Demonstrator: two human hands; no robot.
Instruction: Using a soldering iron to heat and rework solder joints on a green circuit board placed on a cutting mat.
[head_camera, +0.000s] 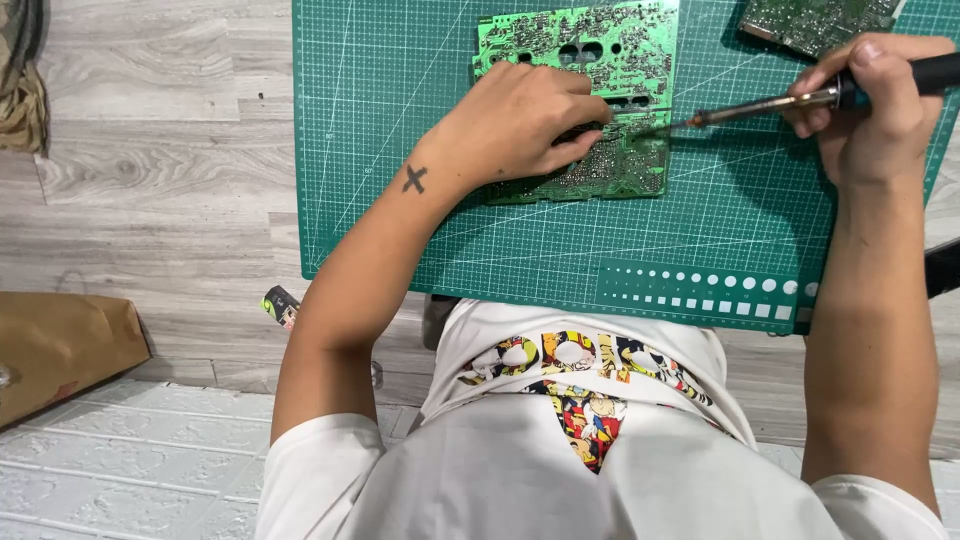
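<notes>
A green circuit board (610, 60) lies solder side up on a green cutting mat (560, 240). My left hand (520, 120) rests flat on the board's lower left part, fingers pressing it down. My right hand (880, 110) grips the black handle of a soldering iron (770, 105), held like a pen. Its metal tip reaches left and touches the board near my left fingertips.
A second circuit board (815, 20) sits at the mat's top right corner. The mat lies on a grey wood-look floor. A brown paper bag (55, 345) is at the left. A small dark object (282, 303) lies by my left elbow.
</notes>
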